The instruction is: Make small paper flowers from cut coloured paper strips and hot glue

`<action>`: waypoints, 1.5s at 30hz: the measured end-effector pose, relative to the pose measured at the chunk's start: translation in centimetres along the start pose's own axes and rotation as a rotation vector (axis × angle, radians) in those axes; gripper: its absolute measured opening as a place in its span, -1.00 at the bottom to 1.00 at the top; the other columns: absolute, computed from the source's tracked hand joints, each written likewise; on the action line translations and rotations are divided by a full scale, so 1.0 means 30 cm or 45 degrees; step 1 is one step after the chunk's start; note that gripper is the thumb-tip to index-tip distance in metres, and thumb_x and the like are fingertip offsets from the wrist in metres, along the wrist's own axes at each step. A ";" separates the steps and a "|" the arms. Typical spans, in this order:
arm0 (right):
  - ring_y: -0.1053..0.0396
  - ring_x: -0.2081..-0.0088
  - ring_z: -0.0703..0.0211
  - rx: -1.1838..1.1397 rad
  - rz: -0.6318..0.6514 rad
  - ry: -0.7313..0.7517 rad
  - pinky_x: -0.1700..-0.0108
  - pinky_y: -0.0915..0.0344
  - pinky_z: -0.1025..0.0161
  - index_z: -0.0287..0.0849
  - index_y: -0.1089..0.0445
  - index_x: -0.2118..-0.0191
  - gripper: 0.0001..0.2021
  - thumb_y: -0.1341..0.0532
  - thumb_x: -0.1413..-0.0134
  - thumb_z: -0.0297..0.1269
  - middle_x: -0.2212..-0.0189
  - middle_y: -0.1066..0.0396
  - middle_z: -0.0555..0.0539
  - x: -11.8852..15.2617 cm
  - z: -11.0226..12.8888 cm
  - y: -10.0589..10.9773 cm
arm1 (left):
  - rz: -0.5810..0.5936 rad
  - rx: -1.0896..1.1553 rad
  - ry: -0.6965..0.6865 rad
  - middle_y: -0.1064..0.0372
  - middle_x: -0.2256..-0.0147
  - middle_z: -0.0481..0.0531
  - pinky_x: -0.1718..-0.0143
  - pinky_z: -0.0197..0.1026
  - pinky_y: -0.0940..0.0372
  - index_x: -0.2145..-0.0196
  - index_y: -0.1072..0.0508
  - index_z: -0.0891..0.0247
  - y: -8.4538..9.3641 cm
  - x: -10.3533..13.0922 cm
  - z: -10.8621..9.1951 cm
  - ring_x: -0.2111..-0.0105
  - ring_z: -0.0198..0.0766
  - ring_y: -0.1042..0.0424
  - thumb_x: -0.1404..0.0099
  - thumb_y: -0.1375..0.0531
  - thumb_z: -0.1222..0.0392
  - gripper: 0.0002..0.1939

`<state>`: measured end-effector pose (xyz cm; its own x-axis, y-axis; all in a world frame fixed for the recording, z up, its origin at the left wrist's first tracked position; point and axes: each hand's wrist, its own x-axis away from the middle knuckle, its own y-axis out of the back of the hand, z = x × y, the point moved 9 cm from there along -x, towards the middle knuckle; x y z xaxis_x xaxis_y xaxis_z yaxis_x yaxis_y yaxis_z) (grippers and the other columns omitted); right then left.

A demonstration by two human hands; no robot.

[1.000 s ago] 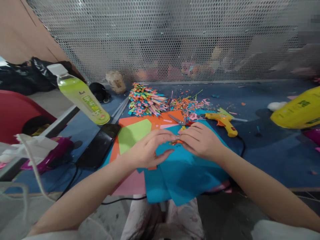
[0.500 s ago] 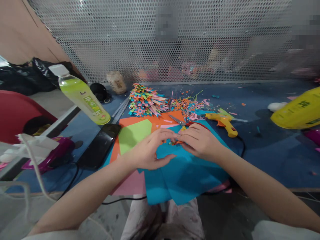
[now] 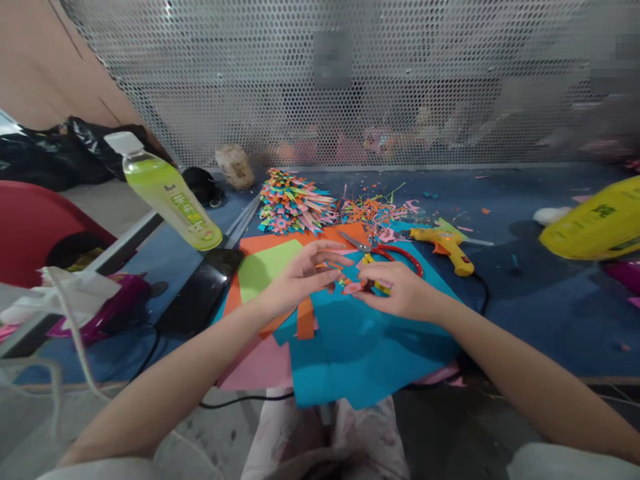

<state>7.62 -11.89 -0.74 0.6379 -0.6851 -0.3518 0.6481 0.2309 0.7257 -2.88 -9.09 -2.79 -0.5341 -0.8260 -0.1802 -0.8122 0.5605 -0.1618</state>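
Observation:
Over the blue paper sheets (image 3: 370,347), my right hand (image 3: 400,287) pinches a small multicoloured paper piece (image 3: 353,288), with pink and orange showing. Its full shape is partly hidden by the fingers. My left hand (image 3: 307,277) is just left of the piece, its fingers spread and loosely curved, the tips close to it. Red-handled scissors (image 3: 367,247) lie on the paper just beyond my right hand. An orange paper strip (image 3: 305,319) rests below my left hand. Green paper (image 3: 263,267) lies to its left.
A spiky multicoloured paper cone (image 3: 295,203) stands behind, beside shredded paper scraps (image 3: 375,212). The yellow glue gun (image 3: 445,247) lies right, its cord trailing. At left are a drink bottle (image 3: 165,197) and a black phone-like slab (image 3: 200,293). A yellow bottle (image 3: 595,223) lies far right.
My left hand has drawn back from the pinched piece and its fingers have spread. My right hand has shifted slightly, keeping the piece; more of the scissors' red handles and the orange strip now show.

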 end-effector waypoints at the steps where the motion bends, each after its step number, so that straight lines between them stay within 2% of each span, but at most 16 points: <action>1: -0.23 0.47 0.32 -0.026 0.001 -0.021 0.40 -0.18 0.36 -0.19 -0.23 0.51 -0.83 -0.19 -0.07 -0.36 0.55 -0.28 0.05 -0.001 -0.003 0.002 | 0.004 0.038 0.023 -0.43 0.17 0.08 0.40 -0.32 -0.32 0.05 -0.34 0.21 -0.001 -0.002 0.005 0.33 -0.35 -0.42 -0.17 -0.27 0.29 -0.63; 5: -0.23 0.48 0.32 -0.077 -0.020 -0.070 0.42 -0.19 0.35 -0.20 -0.24 0.51 -0.82 -0.19 -0.07 -0.33 0.56 -0.29 0.04 -0.003 -0.005 0.011 | 0.042 0.166 0.086 -0.44 0.19 0.04 0.42 -0.33 -0.33 0.08 -0.37 0.19 -0.007 -0.006 0.024 0.41 -0.41 -0.43 -0.10 -0.31 0.38 -0.58; 9: -0.28 0.47 0.31 -0.117 0.000 -0.051 0.42 -0.22 0.34 -0.22 -0.33 0.47 -0.87 -0.20 -0.07 -0.33 0.53 -0.35 0.01 -0.003 0.003 0.005 | 0.044 0.230 0.098 -0.45 0.20 0.04 0.35 -0.32 -0.36 0.09 -0.39 0.19 0.002 -0.006 0.046 0.35 -0.36 -0.47 -0.01 -0.34 0.43 -0.51; 13: -0.36 0.41 0.26 -0.155 0.042 -0.051 0.38 -0.28 0.32 -0.23 -0.38 0.41 -0.88 -0.20 -0.08 -0.30 0.45 -0.44 -0.05 -0.001 0.001 -0.006 | 0.068 0.182 0.057 -0.46 0.21 0.06 0.31 -0.31 -0.37 0.08 -0.38 0.21 0.003 -0.008 0.044 0.35 -0.36 -0.47 -0.01 -0.35 0.43 -0.50; 18: -0.38 0.38 0.24 -0.171 0.052 -0.016 0.32 -0.30 0.28 -0.23 -0.38 0.40 -0.90 -0.21 -0.08 -0.32 0.43 -0.46 -0.06 0.000 0.002 -0.011 | 0.129 0.041 -0.006 -0.44 0.17 0.10 0.30 -0.29 -0.36 0.08 -0.35 0.21 -0.018 -0.006 0.025 0.33 -0.34 -0.46 -0.04 -0.34 0.37 -0.53; 23: -0.35 0.40 0.24 -0.162 0.025 -0.041 0.36 -0.28 0.29 -0.23 -0.37 0.42 -0.87 -0.19 -0.08 -0.29 0.47 -0.41 -0.04 -0.002 0.000 -0.004 | -0.002 -0.220 -0.132 -0.45 0.21 0.11 0.20 -0.26 -0.34 0.11 -0.37 0.25 0.005 0.005 -0.022 0.23 -0.31 -0.44 -0.19 -0.24 0.29 -0.71; 26: -0.29 0.45 0.27 -0.148 -0.019 -0.126 0.40 -0.24 0.31 -0.21 -0.31 0.48 -0.81 -0.18 -0.08 -0.25 0.54 -0.33 0.01 -0.003 -0.016 0.007 | -0.068 -0.320 -0.177 -0.48 0.27 0.07 0.21 -0.26 -0.33 0.09 -0.38 0.24 0.026 0.012 -0.055 0.27 -0.32 -0.45 -0.27 -0.16 0.25 -0.76; 31: -0.24 0.49 0.30 -0.224 -0.044 -0.189 0.44 -0.20 0.32 -0.17 -0.18 0.55 -0.74 -0.15 -0.09 -0.20 0.59 -0.24 0.05 -0.006 -0.025 0.011 | -0.074 -0.316 -0.090 -0.46 0.37 0.02 0.27 -0.26 -0.32 0.07 -0.39 0.25 0.040 0.012 -0.043 0.32 -0.31 -0.45 -0.23 -0.22 0.20 -0.70; 35: -0.20 0.50 0.32 -0.227 -0.041 -0.173 0.44 -0.18 0.32 -0.17 -0.17 0.55 -0.74 -0.15 -0.09 -0.21 0.59 -0.22 0.06 -0.007 -0.021 0.009 | -0.023 -0.314 -0.019 -0.44 0.35 0.00 0.31 -0.29 -0.30 0.06 -0.38 0.23 0.027 0.011 -0.010 0.34 -0.34 -0.43 -0.18 -0.27 0.19 -0.64; 45: -0.15 0.51 0.34 -0.179 0.000 -0.147 0.45 -0.11 0.34 -0.17 -0.15 0.55 -0.74 -0.15 -0.10 -0.23 0.59 -0.19 0.07 -0.007 -0.015 0.001 | -0.007 -0.377 0.011 -0.42 0.36 0.00 0.36 -0.30 -0.25 0.06 -0.36 0.27 0.014 0.012 -0.017 0.37 -0.37 -0.39 -0.15 -0.28 0.21 -0.62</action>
<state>7.68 -11.44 -0.92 0.5912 -0.7581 -0.2754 0.7050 0.3198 0.6331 -3.52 -9.18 -2.43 -0.5303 -0.8303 -0.1714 -0.8477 0.5150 0.1274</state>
